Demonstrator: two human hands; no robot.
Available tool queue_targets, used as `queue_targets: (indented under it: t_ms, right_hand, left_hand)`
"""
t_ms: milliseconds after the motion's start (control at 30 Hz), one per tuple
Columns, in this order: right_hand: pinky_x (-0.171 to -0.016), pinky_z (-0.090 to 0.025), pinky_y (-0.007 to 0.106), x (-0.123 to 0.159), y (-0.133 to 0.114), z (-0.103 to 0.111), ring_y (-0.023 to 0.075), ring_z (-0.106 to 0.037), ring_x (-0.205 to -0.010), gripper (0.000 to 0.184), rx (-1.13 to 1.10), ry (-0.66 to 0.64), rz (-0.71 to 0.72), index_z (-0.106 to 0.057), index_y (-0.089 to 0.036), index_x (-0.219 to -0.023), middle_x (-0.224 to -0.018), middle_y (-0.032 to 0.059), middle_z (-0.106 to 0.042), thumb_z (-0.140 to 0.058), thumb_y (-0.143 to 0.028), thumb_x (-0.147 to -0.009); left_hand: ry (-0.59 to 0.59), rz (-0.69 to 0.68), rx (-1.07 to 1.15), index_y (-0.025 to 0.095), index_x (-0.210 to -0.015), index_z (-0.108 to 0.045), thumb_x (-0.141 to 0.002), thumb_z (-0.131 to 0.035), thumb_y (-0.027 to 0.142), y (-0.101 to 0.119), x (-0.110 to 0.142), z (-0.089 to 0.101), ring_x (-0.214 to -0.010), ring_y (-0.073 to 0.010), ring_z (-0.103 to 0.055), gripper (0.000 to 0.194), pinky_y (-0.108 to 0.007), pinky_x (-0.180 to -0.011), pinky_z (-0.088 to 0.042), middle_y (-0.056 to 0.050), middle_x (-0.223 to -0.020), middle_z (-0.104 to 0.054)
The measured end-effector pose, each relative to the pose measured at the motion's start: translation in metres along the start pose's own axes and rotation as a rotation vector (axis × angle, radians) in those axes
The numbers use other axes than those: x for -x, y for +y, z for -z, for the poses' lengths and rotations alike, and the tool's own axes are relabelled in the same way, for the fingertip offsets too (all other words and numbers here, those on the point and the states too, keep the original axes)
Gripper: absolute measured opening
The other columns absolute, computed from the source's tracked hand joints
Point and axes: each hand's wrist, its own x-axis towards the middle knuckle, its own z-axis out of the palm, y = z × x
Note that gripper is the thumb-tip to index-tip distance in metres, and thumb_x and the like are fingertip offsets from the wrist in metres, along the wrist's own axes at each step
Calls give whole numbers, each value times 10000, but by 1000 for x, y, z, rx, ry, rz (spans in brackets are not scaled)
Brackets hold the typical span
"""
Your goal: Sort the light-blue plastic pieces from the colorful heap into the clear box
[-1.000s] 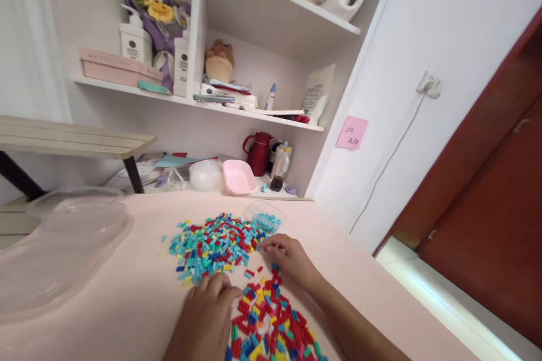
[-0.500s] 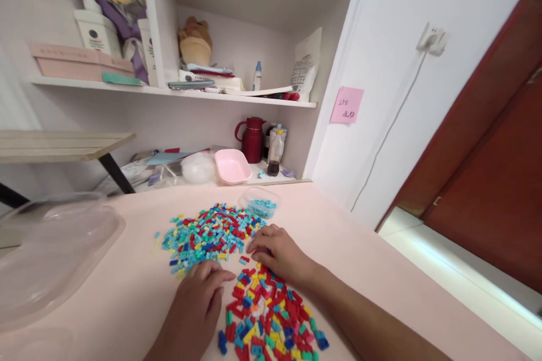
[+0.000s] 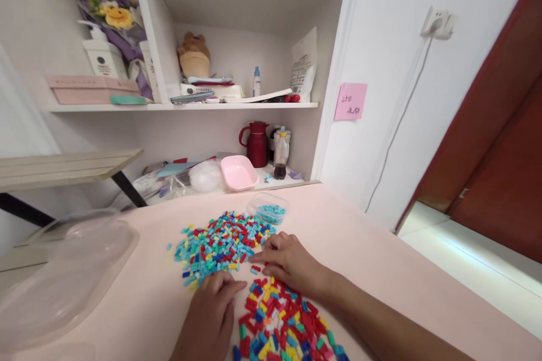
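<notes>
While far brick pile (image 3: 222, 242) is lying ahead, L hand (image 3: 212, 304) (thumb spread) is bordering its near side, R hand (image 3: 293, 262) (grip unclear) its R end.

- Left hand (image 3: 212, 304): its arm end runs off the bottom edge; whatever lies under the palm is hidden.
- Right hand (image 3: 288, 259): its fingertips show too small to tell whether they hold anything; the forearm (image 3: 372, 318) leaves at the bottom edge.
- Near pile (image 3: 277, 318): cut off by the bottom edge.
- Tub (image 3: 254, 206): the bricks (image 3: 271, 213) inside are too small to count.
- Trays (image 3: 55, 293): cut off at left, outlines blurred.
- Dark bottle (image 3: 273, 146): partly hidden.
- Note (image 3: 350, 102): lower line unreadable.
</notes>
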Motion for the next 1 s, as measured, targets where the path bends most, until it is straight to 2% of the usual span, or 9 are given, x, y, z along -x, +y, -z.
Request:
queue_targets:
  t_ms: [233, 500, 767, 1000]
  right_hand:
    - [-852, -331, 353, -3, -5, 3, 199, -504, -956, 287, 17, -18, -25, -647, -383, -1121, -991, 31, -593, -633, -364, -836]
    - [-855, -342, 328, 5, -10, 3, 181, -542, -956, 297, -26, -39, 53, -660, -335, -1074, -970, 15, -633, -578, -172, -839]
    - [-875, -375, 326, 5, -9, 2, 198, -543, -982, 284, -18, -41, 42, -634, -290, -1105, -1012, 35, -638, -581, -212, -838]
    - [-820, -432, 275, 6, -10, 14, 169, -567, -918, 130, -122, -58, 13, -666, -244, -919, -925, 19, -652, -571, -205, -839]
  left_hand:
    - [-30, -30, -27, 289, -1093, -666, -835, -399, 130, 2, 0, 0, -934, -212, -595, 404, -373, -819, -502, -70, -993, -627]
    - [-28, -9, -41, 287, -1116, -653, -842, -391, 129, 6, 2, -2, -936, -216, -573, 411, -384, -828, -484, -76, -999, -615]
    - [-86, 23, -48, 290, -1141, -632, -864, -336, 149, 8, 1, 0, -971, -231, -561, 430, -420, -836, -470, -85, -1043, -596]
    - [9, 25, -81, 301, -1163, -624, -813, -385, 104, 8, 4, -8, -943, -219, -546, 467, -392, -837, -447, -69, -1028, -606]
